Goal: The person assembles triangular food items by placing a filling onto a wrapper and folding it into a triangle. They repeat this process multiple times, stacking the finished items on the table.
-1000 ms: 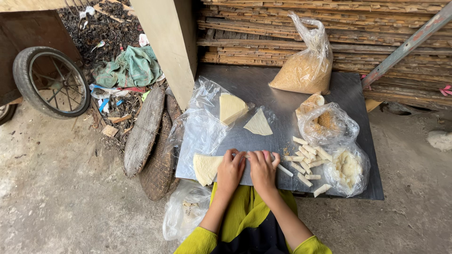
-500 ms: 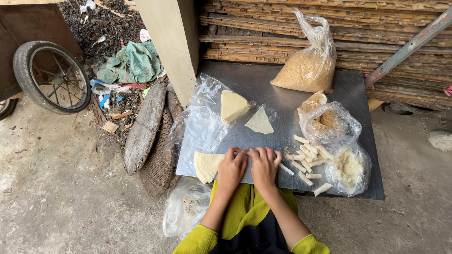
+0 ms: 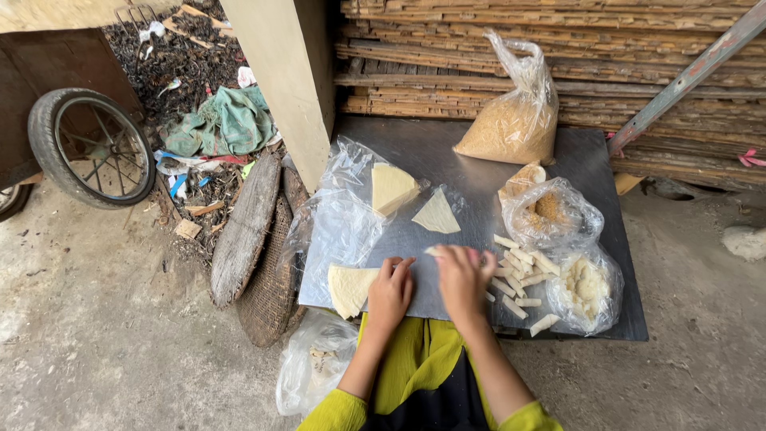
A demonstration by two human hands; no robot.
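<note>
On the metal table (image 3: 447, 152), both hands stay pressed on a wrapper (image 3: 435, 251).

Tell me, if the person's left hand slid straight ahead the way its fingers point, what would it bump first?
Probably the pale triangular wrapper sheet on the grey metal tabletop; the left hand points up-table toward it.

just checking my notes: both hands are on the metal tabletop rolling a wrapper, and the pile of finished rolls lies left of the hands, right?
Not quite. The head view shows both the left hand and the right hand on the metal tabletop at a wrapper, but the pile of finished rolls lies to the right of the hands, beside the plastic bags.
</note>
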